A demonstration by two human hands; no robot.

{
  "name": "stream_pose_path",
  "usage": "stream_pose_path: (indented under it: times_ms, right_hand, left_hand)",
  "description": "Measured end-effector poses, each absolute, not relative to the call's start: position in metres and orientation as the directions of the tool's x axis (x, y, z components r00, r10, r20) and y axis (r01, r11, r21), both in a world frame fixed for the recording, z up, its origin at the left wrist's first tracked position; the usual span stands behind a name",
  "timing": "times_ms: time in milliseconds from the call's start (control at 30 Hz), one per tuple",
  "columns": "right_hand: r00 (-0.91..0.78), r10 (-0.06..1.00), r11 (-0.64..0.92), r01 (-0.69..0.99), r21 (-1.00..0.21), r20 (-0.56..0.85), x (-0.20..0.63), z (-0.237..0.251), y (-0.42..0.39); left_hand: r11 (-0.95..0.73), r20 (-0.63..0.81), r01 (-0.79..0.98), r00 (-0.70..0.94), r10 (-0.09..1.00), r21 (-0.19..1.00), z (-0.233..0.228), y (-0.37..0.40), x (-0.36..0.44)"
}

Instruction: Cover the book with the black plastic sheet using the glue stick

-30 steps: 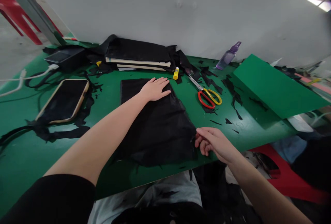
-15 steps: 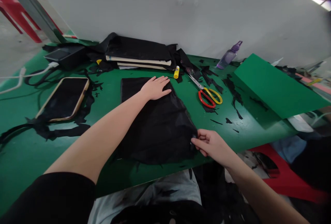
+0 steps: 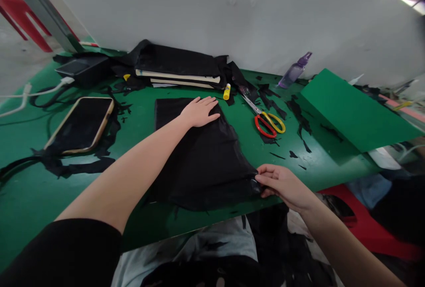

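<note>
While your left hand [image 3: 199, 112] is pressing flat on the cloth [image 3: 199, 154] at 12 o'clock, your right hand [image 3: 282, 185] is pinching its 4 o'clock corner. The cloth is lying mostly smooth; that corner is looking rumpled, and the scissors [image 3: 267, 121] are lying untouched at 2 o'clock.

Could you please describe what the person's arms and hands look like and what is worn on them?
Both forearms are bare, with no gloves, watch or rings visible on the left hand or the right hand. A short black sleeve covers the left upper arm. The right arm shows no sleeve within the picture.

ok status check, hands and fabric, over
Left hand flat on black fabric. Right hand pinching its near right corner. Scissors lie apart, nothing in the way.
</note>
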State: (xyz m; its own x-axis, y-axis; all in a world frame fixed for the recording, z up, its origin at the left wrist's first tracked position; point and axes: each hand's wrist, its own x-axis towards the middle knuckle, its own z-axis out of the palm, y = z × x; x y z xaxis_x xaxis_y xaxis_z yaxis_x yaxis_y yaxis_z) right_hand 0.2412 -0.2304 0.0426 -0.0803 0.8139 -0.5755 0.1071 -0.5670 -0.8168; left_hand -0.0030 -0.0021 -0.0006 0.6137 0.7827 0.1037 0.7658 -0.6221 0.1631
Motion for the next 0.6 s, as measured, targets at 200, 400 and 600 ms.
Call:
stream_pose_path:
  times_ms: [200,400,600]
  right_hand:
    - [-0.072,0.806,-0.584,0.064,-0.809,-0.587,0.242,0.045,-0.232]
    - [-0.215,0.788,-0.493,0.34,-0.801,-0.577,0.256,0.046,-0.228]
    - [-0.248,0.79,-0.294,0.649,-0.701,-0.561,0.267,0.061,-0.204]
  left_hand:
    - [-0.625,0.105,0.764,0.616,0.781,0.163,0.0,-0.003,-0.003]
    - [-0.623,0.11,0.764,0.614,0.782,0.168,-0.001,-0.001,-0.003]
    - [-0.624,0.103,0.763,0.616,0.781,0.166,-0.001,-0.001,-0.004]
